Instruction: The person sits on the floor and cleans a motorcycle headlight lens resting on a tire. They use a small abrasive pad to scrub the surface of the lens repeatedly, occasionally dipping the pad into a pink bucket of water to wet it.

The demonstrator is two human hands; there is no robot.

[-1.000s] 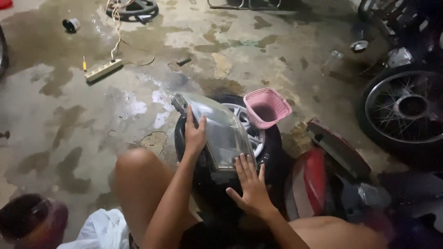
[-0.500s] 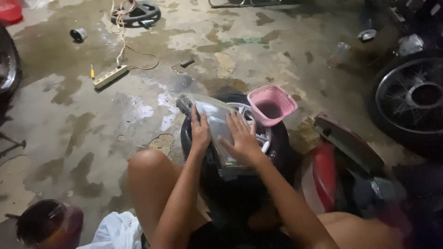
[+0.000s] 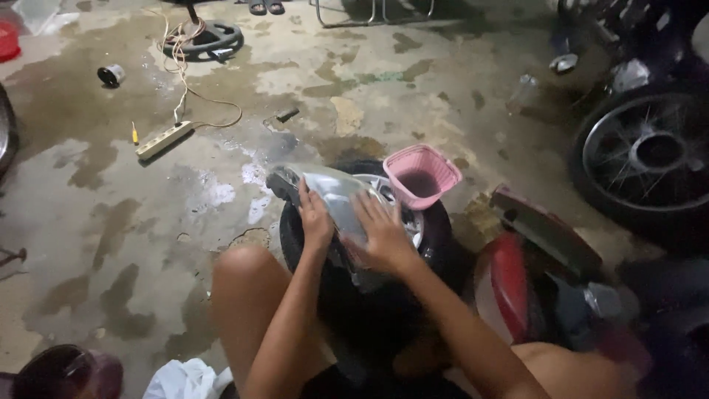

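Note:
A grey plastic motorbike body panel (image 3: 330,191) lies across a black tyre with a silver wheel (image 3: 436,229) flat on the floor in front of me. My left hand (image 3: 314,218) presses on the panel's left side, fingers spread. My right hand (image 3: 382,230) lies flat on the panel's right side, fingers spread, close beside the left. A pink plastic basket (image 3: 421,176) sits on the wheel's far right rim. My bare knee (image 3: 244,273) is just left of the tyre.
A red motorbike part (image 3: 517,273) lies to the right, a spoked wheel (image 3: 653,159) further right. On the wet concrete floor: a power strip (image 3: 164,139) with cord, a screwdriver (image 3: 135,134), a black round base (image 3: 203,38), white cloth (image 3: 185,380), a dark helmet (image 3: 63,373).
My right hand has moved from the panel's near end up onto its middle, next to the left hand. The view has shifted slightly.

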